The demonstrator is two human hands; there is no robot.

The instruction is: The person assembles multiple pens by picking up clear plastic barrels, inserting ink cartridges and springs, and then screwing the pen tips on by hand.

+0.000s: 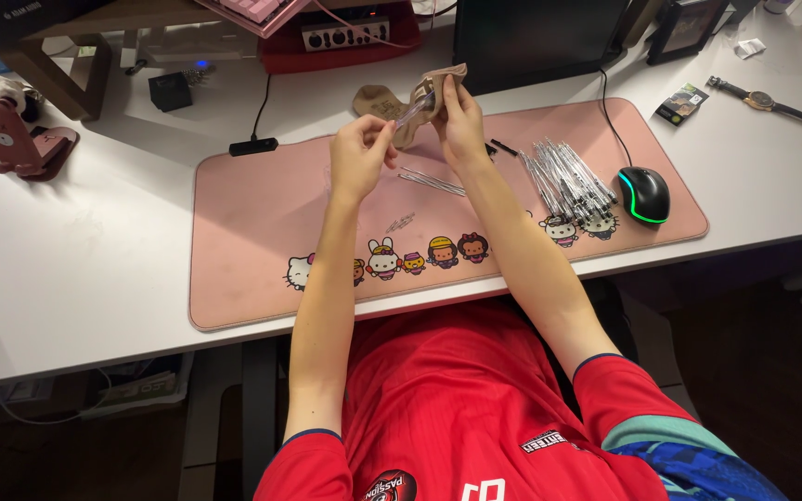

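Warm, even indoor light falls on the white desk [95,260]; soft shadows, dark floor below, slight wide-angle bending at edges.

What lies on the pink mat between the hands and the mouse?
In the head view, a pile of clear pens lies on the mat between the hands and the mouse.

I log a dark monitor screen [536,37] standing at the back of the counter [95,260], unlit, rectangular. A second dark screen corner [11,23] sits top left. A small flat packet [681,103], black with green, lies right of the monitor. A small clear wrapper [749,48] lies near the far right edge. A framed picture [689,26] leans beside the monitor.
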